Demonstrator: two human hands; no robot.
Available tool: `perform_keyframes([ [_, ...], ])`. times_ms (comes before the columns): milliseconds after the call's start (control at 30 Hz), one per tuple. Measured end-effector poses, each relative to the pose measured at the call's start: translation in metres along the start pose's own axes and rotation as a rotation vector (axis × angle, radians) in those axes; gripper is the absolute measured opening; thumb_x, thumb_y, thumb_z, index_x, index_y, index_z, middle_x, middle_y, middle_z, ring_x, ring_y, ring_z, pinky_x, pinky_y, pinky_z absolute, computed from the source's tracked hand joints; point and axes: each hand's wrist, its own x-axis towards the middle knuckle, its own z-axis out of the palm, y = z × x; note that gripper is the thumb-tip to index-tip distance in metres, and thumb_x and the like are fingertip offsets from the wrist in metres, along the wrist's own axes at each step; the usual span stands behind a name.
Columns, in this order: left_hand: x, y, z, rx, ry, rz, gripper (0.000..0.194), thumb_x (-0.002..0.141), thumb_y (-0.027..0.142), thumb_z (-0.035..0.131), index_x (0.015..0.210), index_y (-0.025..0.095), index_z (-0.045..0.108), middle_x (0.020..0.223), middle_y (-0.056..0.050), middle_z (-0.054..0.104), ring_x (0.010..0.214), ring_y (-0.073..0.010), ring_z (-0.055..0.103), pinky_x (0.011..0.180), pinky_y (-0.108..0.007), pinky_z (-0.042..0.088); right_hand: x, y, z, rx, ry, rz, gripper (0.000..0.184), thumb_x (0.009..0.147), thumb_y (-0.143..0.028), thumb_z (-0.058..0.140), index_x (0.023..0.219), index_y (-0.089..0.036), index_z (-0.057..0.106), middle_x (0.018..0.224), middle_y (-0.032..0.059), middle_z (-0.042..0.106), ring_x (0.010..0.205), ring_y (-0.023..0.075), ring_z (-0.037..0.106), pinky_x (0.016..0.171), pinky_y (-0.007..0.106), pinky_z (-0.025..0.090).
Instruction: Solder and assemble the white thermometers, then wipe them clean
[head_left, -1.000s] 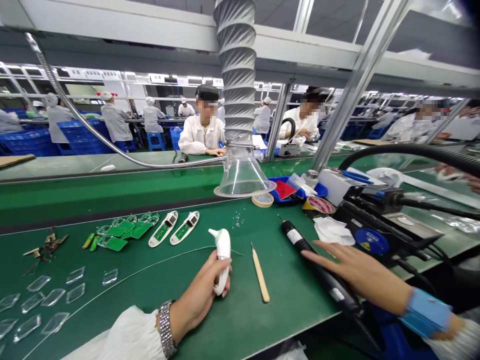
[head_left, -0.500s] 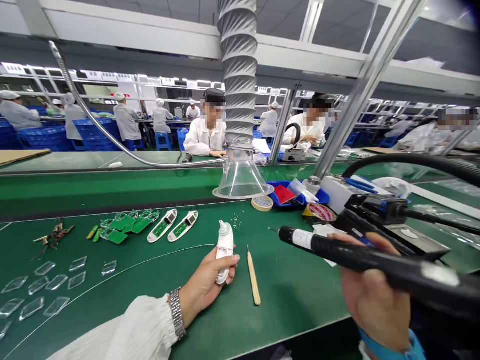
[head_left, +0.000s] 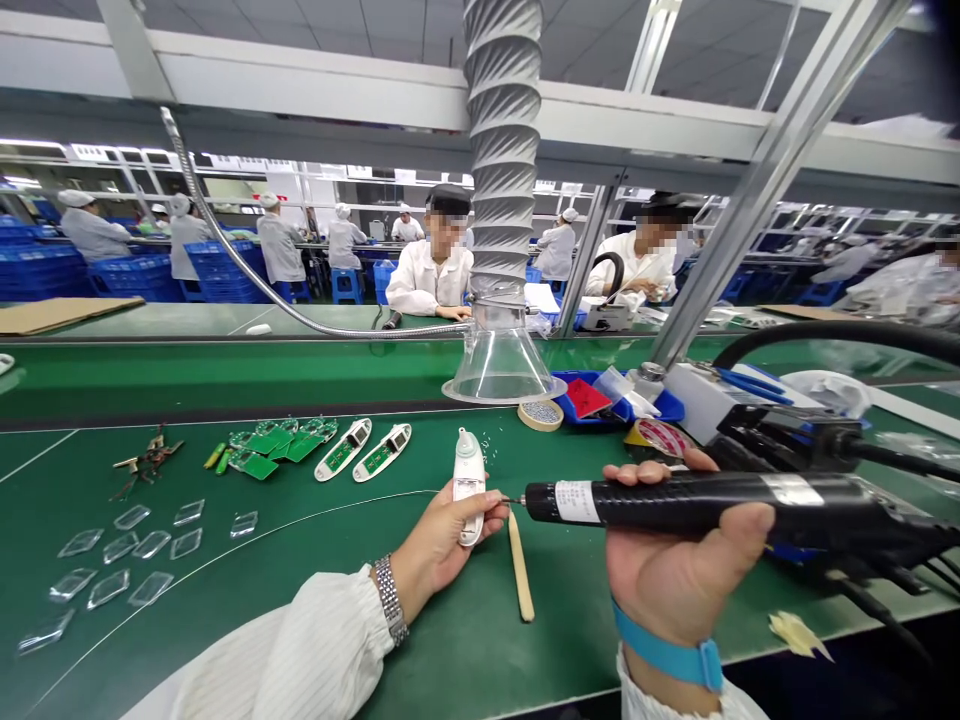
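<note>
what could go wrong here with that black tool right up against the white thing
The tip of the black corded pen-shaped tool, held in the right hand, sits right at the white handheld device in the left hand. A slip could perhaps mark the casing or catch the left fingers. Tiny silver bits lie loose on the green mat just beyond the device and could get knocked around.

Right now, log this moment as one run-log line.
left hand: white ear thermometer | right hand: black corded pen tool | tool tip near thermometer
</note>
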Motion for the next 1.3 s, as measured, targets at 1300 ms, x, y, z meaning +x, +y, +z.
perform_keyframes([
  [1300, -0.018, -0.029, -0.004, -0.147, 0.043, -0.034, 0.041, 0.07, 0.038, 0.069, 0.1, 0.013, 0.055, 0.06, 0.004, 0.049, 0.047, -0.0038, 0.042, 0.045, -0.015, 0.033, -0.048, -0.023, -0.005, -0.56, -0.61, -0.031, 0.06, 0.077, -0.068, 0.0, 0.117, -0.033, 0.027, 0.058, -0.0018, 0.031, 0.045, 0.0214, 0.041, 0.047, 0.036, 0.04],
])
